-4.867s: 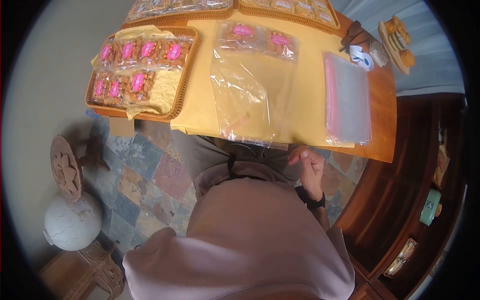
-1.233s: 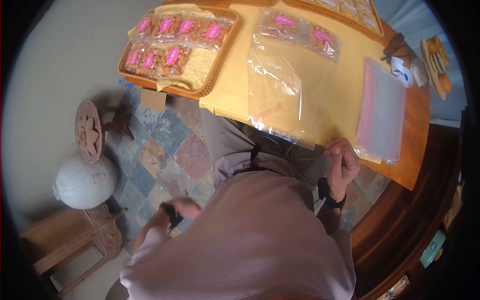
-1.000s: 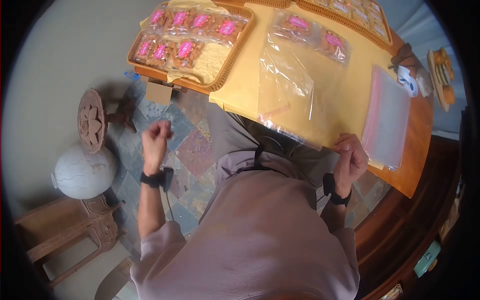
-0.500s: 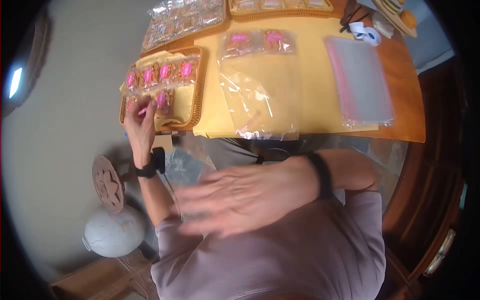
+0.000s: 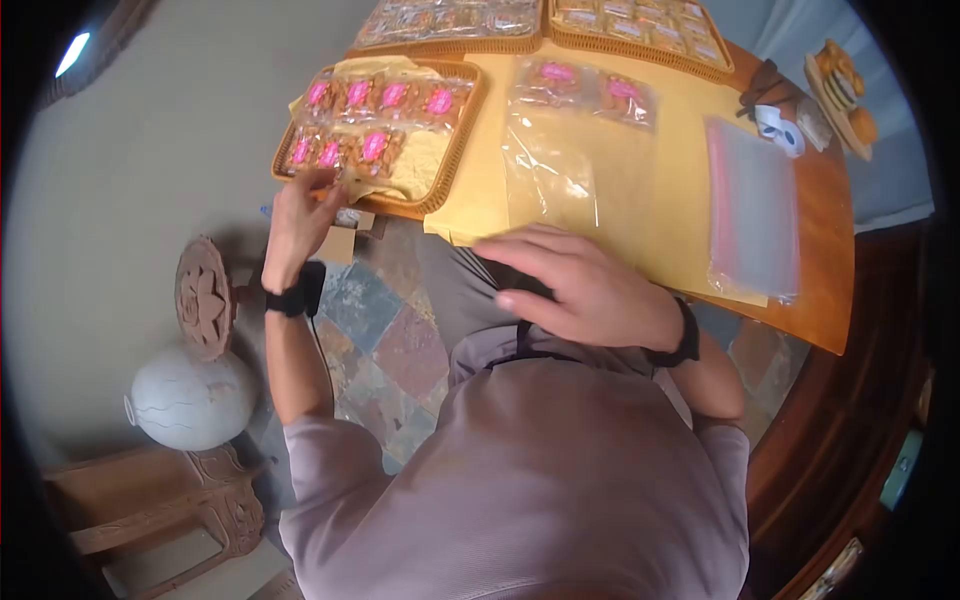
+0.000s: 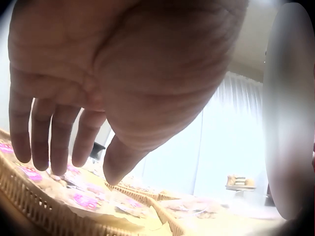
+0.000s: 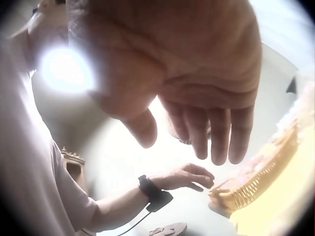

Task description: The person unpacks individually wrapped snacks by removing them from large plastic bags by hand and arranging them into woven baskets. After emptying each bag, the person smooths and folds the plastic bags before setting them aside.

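The left hand (image 5: 298, 228) is at the near left corner of the wicker basket (image 5: 462, 145), its fingertips by pink-labelled packets (image 5: 330, 152). In the left wrist view that hand (image 6: 103, 88) has its fingers hanging apart above the packets, gripping nothing visible. The right hand (image 5: 590, 290) hovers over the lap at the table's near edge, left of its own wristband, fingers extended and empty. Its palm and spread fingers (image 7: 221, 132) fill the top of the right wrist view. Two labelled packets (image 5: 625, 98) lie at the far end of a large clear bag (image 5: 560, 170).
A stack of clear bags (image 5: 755, 215) lies on the right of the yellow-covered table. Two more packet baskets (image 5: 640, 55) stand at the back. White rolls (image 5: 780, 130) and a bread board (image 5: 840, 95) are at the far right. A round pot (image 5: 195, 400) stands at lower left.
The left hand rose from beside the body to the basket, then shifted to its near rim. The right hand swung in across the torso and is now closer to the table. The head view has shifted.
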Available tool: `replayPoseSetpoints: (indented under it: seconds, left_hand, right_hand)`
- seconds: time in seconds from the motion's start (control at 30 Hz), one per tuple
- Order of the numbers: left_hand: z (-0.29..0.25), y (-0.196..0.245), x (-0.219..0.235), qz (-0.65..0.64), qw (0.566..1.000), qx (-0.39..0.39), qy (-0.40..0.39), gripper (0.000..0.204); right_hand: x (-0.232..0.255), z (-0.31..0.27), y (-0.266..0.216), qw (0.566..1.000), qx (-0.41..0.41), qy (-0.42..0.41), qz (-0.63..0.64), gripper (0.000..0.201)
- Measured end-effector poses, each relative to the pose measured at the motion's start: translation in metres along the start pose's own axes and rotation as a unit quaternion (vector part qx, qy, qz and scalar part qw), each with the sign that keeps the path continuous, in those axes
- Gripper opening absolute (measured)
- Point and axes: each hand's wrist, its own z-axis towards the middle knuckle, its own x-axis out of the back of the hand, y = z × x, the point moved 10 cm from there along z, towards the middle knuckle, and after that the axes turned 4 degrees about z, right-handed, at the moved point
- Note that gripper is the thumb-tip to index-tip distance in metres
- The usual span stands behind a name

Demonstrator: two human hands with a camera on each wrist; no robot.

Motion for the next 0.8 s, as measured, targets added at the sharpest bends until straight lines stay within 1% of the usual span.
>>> replayPoseSetpoints:
  seconds: [0.03,0.07,0.1,0.13,0.17,0.2,0.23,0.27,0.3,0.33,0.4,0.43,0.47,0.5,0.53,0.57,0.6,0.67,0.7,0.73,0.8]
  left_hand:
    - [0.006,0.014,-0.002,0.029,0.999,-0.025,0.015,0.04]
    - [0.013,0.028,-0.004,0.058,0.997,-0.051,0.031,0.041]
    - [0.022,0.038,-0.01,0.055,0.997,-0.049,0.031,0.041]
    - [0.03,0.051,-0.018,0.062,0.996,-0.064,0.018,0.041]
    - [0.038,0.057,-0.025,0.069,0.994,-0.079,0.005,0.04]
    - [0.045,0.056,-0.029,0.067,0.995,-0.075,0.005,0.04]
    - [0.053,0.05,-0.039,0.096,0.994,-0.06,-0.013,0.042]
    - [0.062,0.044,-0.05,0.124,0.991,-0.047,-0.032,0.044]
    - [0.067,0.039,-0.054,0.083,0.995,-0.052,-0.006,0.047]
    - [0.07,0.032,-0.061,0.08,0.995,-0.055,-0.011,0.047]
    - [0.072,0.032,-0.065,0.197,0.98,-0.019,-0.033,0.048]
    - [0.073,0.026,-0.068,0.163,0.986,-0.01,-0.024,0.053]
    - [0.074,0.022,-0.069,0.161,0.986,-0.011,-0.03,0.053]
    - [0.077,0.017,-0.072,0.16,0.986,-0.003,-0.055,0.055]
    - [0.08,0.013,-0.078,0.158,0.984,0.005,-0.081,0.057]
    - [0.081,0.015,-0.074,0.177,0.981,0.02,-0.076,0.062]
    - [0.078,0.016,-0.075,0.175,0.981,0.018,-0.08,0.062]
    - [0.076,0.016,-0.067,0.16,0.985,0.03,-0.055,0.069]
    - [0.07,0.03,-0.054,0.2,0.98,0.017,-0.009,0.071]
    - [0.062,0.04,-0.047,0.197,0.98,0.01,-0.01,0.071]
    - [0.034,0.079,-0.018,0.067,0.995,-0.059,0.043,0.072]
  right_hand:
    - [0.002,-0.012,0.003,1.0,-0.002,-0.003,0.001,0.04]
    - [-0.001,-0.024,0.013,0.999,-0.037,-0.023,-0.014,0.039]
    - [-0.004,-0.035,0.022,0.996,-0.07,-0.043,-0.03,0.039]
    - [-0.005,-0.043,0.024,0.996,-0.071,-0.047,-0.03,0.039]
    - [-0.005,-0.052,0.029,0.994,-0.092,-0.041,-0.032,0.038]
    - [-0.006,-0.06,0.035,0.992,-0.113,-0.036,-0.034,0.037]
    - [-0.008,-0.068,0.038,0.992,-0.115,-0.04,-0.033,0.037]
    - [-0.004,-0.075,0.04,0.993,-0.112,-0.006,-0.029,0.036]
    - [0.003,-0.082,0.039,0.993,-0.111,0.031,-0.027,0.036]
    - [0.003,-0.089,0.037,0.992,-0.118,0.033,-0.028,0.036]
    - [0.014,-0.104,0.046,0.977,-0.197,0.08,-0.001,0.033]
    - [0.015,-0.11,0.048,0.976,-0.201,0.082,-0.002,0.033]
    - [0.018,-0.118,0.049,0.973,-0.2,0.115,0.016,0.031]
    - [0.023,-0.124,0.049,0.969,-0.196,0.148,0.033,0.03]
    - [0.023,-0.126,0.05,0.968,-0.199,0.149,0.032,0.03]
    - [0.027,-0.128,0.049,0.966,-0.194,0.168,0.036,0.03]
    - [0.03,-0.13,0.047,0.963,-0.188,0.188,0.038,0.029]
    - [0.032,-0.132,0.045,0.962,-0.188,0.196,0.035,0.029]
    - [0.033,-0.133,0.043,0.961,-0.188,0.202,0.035,0.029]
    - [0.034,-0.134,0.043,0.959,-0.19,0.207,0.031,0.029]
    - [0.026,-0.135,0.045,0.957,-0.207,0.187,0.084,0.029]
